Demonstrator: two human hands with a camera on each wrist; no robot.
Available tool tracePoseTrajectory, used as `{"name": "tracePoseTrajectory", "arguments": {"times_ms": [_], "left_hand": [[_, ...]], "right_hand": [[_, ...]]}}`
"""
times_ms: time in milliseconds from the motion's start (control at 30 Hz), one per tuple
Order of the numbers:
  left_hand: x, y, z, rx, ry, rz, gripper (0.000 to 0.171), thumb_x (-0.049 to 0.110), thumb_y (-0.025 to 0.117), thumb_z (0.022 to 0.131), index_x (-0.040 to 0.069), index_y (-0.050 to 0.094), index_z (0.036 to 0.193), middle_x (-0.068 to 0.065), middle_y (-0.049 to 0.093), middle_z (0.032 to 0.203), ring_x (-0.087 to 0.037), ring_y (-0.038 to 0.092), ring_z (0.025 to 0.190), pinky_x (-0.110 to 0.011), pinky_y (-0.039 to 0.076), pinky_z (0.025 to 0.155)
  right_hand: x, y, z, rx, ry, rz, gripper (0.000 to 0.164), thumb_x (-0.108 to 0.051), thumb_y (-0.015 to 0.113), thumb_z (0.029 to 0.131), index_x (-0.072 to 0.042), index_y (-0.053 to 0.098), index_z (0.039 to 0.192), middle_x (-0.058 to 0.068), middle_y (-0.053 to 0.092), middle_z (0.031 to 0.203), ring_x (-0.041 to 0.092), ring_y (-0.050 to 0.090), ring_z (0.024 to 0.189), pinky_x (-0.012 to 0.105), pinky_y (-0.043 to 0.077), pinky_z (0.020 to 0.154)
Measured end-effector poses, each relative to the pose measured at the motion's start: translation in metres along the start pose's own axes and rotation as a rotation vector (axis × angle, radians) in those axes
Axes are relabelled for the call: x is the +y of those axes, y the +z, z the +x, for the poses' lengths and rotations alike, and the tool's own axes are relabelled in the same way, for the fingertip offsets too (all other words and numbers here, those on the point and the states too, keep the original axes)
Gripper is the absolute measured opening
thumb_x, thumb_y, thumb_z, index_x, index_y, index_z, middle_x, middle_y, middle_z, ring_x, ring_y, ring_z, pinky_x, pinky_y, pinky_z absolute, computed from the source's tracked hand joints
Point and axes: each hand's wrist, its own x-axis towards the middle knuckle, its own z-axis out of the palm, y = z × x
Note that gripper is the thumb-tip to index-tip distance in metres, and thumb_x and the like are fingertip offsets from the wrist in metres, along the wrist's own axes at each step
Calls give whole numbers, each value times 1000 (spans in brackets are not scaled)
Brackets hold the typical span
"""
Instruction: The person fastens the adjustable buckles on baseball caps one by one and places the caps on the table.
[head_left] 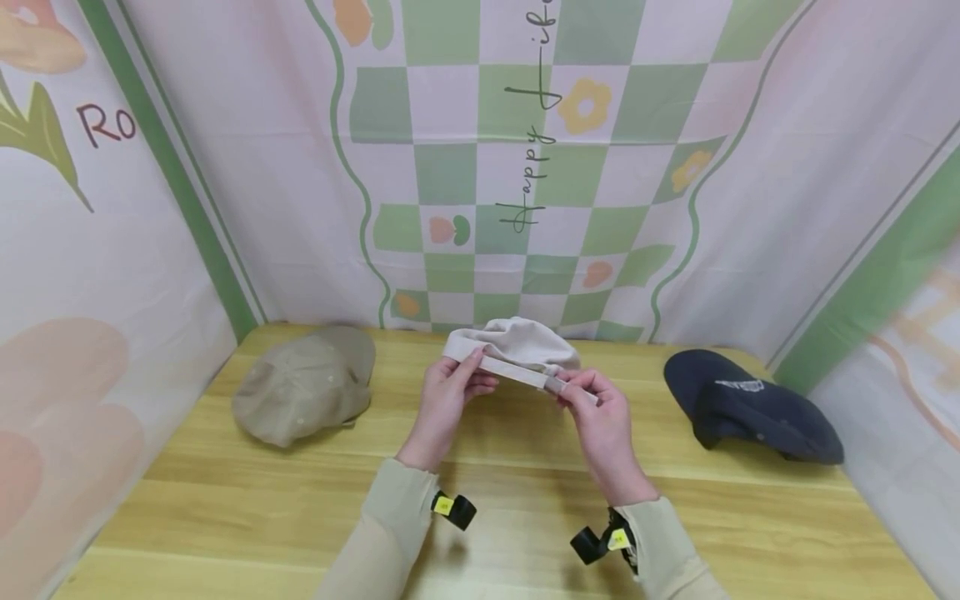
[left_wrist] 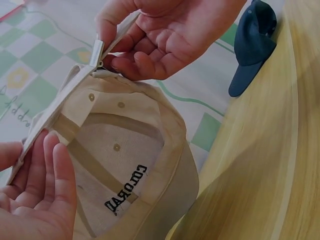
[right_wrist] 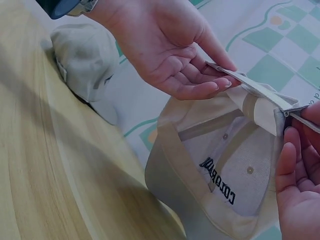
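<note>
A cream baseball cap (head_left: 532, 342) is held up above the wooden table, its underside towards me. Black lettering (left_wrist: 126, 190) shows reversed inside the crown in the left wrist view. My left hand (head_left: 450, 392) pinches one side of the cap's back strap (head_left: 513, 369) between thumb and fingers. At the other side, my right hand (head_left: 603, 417) pinches the strap's end beside a metal buckle (left_wrist: 96, 53). The strap is stretched between both hands. In the right wrist view the buckle (right_wrist: 294, 111) sits right at the right hand's fingertips.
A khaki cap (head_left: 300, 392) lies at the left of the table (head_left: 247, 517). A navy cap (head_left: 750, 408) with a white emblem rests at the right. Printed cloth (head_left: 502, 167) hangs behind the table and along its sides. Small black devices (head_left: 462, 512) sit on both wrists.
</note>
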Motion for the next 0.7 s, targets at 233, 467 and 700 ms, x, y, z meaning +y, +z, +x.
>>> {"name": "tracePoseTrajectory", "arguments": {"times_ms": [233,467,700], "left_hand": [[-2,0,0,3,1,-2,22,12,57,106,-9,62,108,-7,68,82,-14,66,72,-27,59,72],[-3,-1,1,2,3,1,21,12,57,106,-8,62,108,-7,68,82,-15,67,72,-27,59,72],[-3,-1,1,-1,-2,17,24,12,55,106,-10,62,110,-7,68,83,-15,67,73,-27,59,73]], "right_hand": [[1,-2,0,-8,4,2,10,5,54,97,9,52,88,13,62,112,22,60,95,26,54,80],[3,-2,1,-26,-11,15,10,6,54,97,10,52,88,13,64,110,22,61,96,26,54,78],[4,-1,0,-45,-15,56,13,7,52,98,7,50,85,14,66,111,22,61,91,24,53,72]]}}
